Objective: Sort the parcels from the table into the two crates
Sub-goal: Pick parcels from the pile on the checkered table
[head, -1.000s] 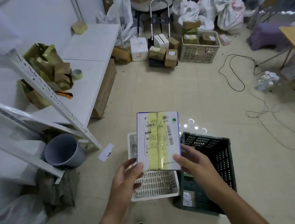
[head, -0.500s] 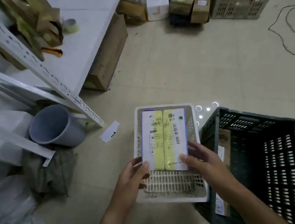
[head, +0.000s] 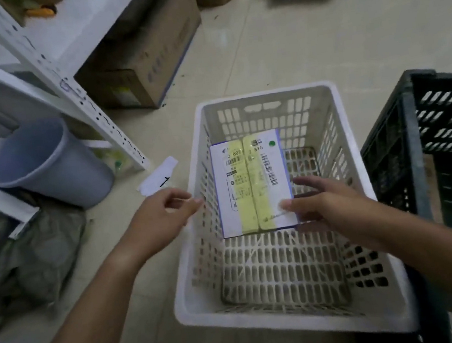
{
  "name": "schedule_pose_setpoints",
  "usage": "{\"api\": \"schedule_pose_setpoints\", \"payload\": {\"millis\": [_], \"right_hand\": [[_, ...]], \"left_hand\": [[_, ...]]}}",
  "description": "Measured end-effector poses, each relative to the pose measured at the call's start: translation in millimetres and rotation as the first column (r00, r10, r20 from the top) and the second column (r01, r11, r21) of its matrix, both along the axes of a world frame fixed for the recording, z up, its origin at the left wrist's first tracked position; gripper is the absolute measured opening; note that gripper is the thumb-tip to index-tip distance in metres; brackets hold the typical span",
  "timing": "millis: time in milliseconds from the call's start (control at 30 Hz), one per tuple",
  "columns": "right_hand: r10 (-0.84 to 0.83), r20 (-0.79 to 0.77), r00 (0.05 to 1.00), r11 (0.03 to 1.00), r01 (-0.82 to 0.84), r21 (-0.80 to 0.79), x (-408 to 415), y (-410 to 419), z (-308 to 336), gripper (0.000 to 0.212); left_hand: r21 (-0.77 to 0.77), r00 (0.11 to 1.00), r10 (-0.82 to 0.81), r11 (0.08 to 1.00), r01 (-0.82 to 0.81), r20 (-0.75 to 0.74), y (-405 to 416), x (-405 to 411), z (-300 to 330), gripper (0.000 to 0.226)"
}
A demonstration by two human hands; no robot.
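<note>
A flat parcel [head: 250,184] with a white shipping label and two yellow tape strips is inside the white crate [head: 193,261], its top end toward the far wall. My right hand [head: 323,205] holds its lower right corner, thumb on the label and fingers behind it. My left hand [head: 159,219] hovers just outside the crate's left wall, fingers loosely curled, holding nothing. The dark green crate [head: 415,148] stands directly to the right of the white one; its inside is dim.
A grey bucket [head: 47,164] lies tipped at the left under a white slotted shelf post [head: 82,103]. A cardboard box [head: 142,59] sits under the table. A paper slip [head: 160,176] lies on the tiled floor. More boxes line the far edge.
The view dropped closer to the crates. The parcel went down into the white crate. My left hand let go of it and moved out past the crate's left wall.
</note>
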State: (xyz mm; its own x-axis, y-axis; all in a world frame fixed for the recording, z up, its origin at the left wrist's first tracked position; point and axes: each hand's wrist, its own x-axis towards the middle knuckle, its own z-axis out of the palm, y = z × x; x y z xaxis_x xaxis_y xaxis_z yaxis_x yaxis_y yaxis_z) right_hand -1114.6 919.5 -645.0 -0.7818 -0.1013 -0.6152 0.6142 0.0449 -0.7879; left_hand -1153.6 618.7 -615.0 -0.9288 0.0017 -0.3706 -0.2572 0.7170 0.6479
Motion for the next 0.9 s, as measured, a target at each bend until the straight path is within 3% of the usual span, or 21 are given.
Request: {"api": "schedule_pose_setpoints", "payload": {"millis": [100, 200, 267, 400, 667, 900], "right_hand": [[0.002, 0.013, 1.000, 0.998, -0.003, 0.070, -8, 10, -26, 0.075], [-0.060, 0.049, 0.997, 0.993, 0.055, 0.107, -18, 12, -40, 0.038], [-0.099, 0.060, 0.993, 0.990, 0.091, 0.112, -28, 10, -47, 0.020], [-0.149, 0.107, 0.983, 0.974, 0.127, 0.186, -64, -3, -66, 0.017], [-0.267, 0.151, 0.952, 0.959, 0.247, 0.141, -142, -53, -145, 0.042], [-0.320, 0.111, 0.941, 0.941, 0.302, 0.156, -164, -80, -176, 0.025]], "left_hand": [[-0.316, 0.992, -0.124, 0.943, 0.106, -0.038, 4, -36, -29, 0.054], [-0.439, 0.981, -0.195, 0.883, 0.167, -0.018, 10, -63, -34, 0.021], [-0.491, 0.985, -0.172, 0.861, 0.133, -0.035, 13, -70, -31, 0.019], [-0.503, 0.987, -0.161, 0.852, 0.144, 0.010, 20, -70, -26, 0.024], [-0.524, 0.982, -0.175, 0.844, 0.112, -0.073, 21, -70, -37, 0.026], [-0.442, 0.981, -0.174, 0.889, 0.122, -0.080, 12, -72, -43, 0.038]]}}
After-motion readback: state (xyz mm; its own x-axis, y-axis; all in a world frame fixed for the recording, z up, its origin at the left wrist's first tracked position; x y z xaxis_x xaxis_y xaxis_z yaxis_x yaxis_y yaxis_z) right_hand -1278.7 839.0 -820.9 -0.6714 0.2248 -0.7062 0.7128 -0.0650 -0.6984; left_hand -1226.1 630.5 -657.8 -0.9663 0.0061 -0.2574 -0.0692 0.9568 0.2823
